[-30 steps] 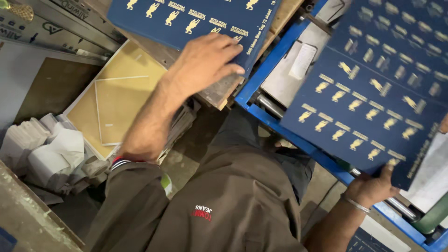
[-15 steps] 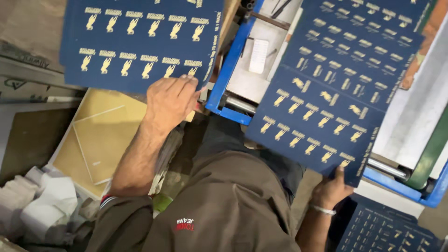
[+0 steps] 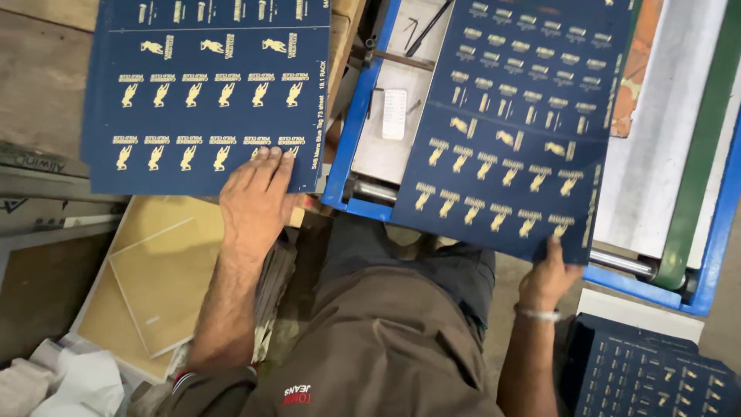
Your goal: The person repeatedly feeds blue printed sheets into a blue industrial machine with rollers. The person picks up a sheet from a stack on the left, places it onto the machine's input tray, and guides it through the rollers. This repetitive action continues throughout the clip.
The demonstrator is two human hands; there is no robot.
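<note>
Changed since half a second ago: the left hand (image 3: 255,197) has shifted from beside the stack to lie flat, fingers spread, on the lower edge of the dark blue printed card sheet with gold figures (image 3: 208,93), pressing rather than gripping.

Right hand (image 3: 549,276), silver bangle at the wrist, pinches the near edge of a second dark blue gold-printed sheet (image 3: 517,123), held over the blue-framed machine bed (image 3: 363,135).

Nearby: yellow board panels (image 3: 158,286); further blue sheets (image 3: 656,378).

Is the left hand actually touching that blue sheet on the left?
Touching. The head view shows the left hand lying flat on the left blue sheet, fingertips overlapping its lower edge with no gap.
</note>
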